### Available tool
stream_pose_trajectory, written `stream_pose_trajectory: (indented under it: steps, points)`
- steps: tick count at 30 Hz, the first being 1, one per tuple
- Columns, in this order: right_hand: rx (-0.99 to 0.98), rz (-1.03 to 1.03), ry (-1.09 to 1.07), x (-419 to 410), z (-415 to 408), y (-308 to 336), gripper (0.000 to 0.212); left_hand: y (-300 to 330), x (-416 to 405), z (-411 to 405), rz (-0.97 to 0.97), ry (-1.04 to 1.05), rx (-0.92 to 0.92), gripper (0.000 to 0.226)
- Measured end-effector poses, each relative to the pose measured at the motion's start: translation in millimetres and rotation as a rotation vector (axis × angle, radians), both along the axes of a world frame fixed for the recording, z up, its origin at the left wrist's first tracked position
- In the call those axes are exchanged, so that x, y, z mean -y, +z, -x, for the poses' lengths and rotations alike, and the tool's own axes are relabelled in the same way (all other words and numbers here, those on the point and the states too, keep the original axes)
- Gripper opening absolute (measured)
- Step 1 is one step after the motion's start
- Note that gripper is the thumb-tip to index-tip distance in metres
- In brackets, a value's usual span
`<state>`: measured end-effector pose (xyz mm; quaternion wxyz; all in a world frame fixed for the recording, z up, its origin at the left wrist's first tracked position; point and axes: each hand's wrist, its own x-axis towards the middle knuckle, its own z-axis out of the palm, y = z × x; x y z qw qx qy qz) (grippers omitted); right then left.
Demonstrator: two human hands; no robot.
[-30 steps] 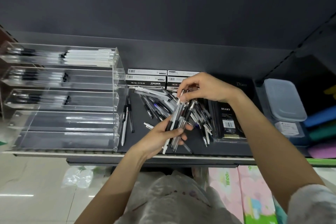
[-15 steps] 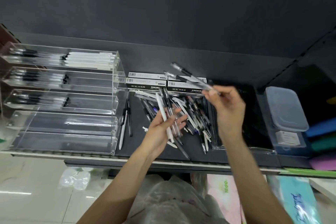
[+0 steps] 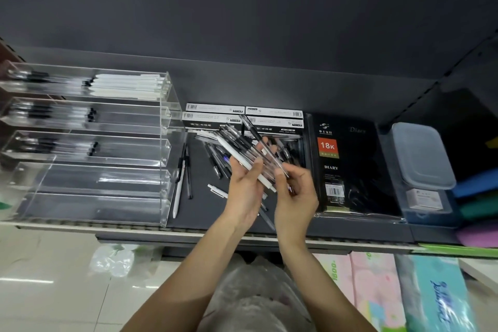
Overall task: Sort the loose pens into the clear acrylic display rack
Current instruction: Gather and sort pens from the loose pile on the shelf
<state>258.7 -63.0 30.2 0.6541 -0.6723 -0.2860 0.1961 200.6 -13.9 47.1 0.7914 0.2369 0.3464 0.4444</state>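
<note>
Pens (image 3: 244, 153): bundle fanned across my left hand (image 3: 244, 191), fingers curled under it; right hand (image 3: 295, 194) pinches one clear pen at the bundle's edge. Acrylic rack (image 3: 89, 143) sits left on the shelf. I'd square the tips and group like types before loading a tier.

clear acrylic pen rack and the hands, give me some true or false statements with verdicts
1. The clear acrylic display rack stands left of the loose pens on the dark shelf. True.
2. The rack's top tier holds white pens. True.
3. The left hand is empty. False: it holds a bundle of pens, one white.
4. The black diary lies inside the rack. False: it lies right of the pens.
5. The right hand rests on the lidded grey plastic box. False: it is at the bundle.
</note>
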Motion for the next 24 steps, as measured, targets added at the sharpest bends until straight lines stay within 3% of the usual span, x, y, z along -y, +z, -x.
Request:
stream_pose_trajectory:
  steps: [5, 10, 17, 24]
  points:
    - [0.079, 0.042, 0.010, 0, 4, -1, 0.010, -1, 11, -5, -0.024, 0.048, -0.091, 0.031]
    - [0.036, 0.081, 0.045, 3, 8, -11, 0.016, -12, 19, -5, -0.070, 0.058, -0.269, 0.028]
    - [-0.184, 0.105, 0.113, 11, 23, -24, 0.008, -17, 22, 5, -0.005, 0.071, -0.344, 0.024]
    - [-0.163, 0.061, 0.262, 9, 25, -10, 0.010, -9, 16, 50, 0.010, 0.101, -0.361, 0.021]
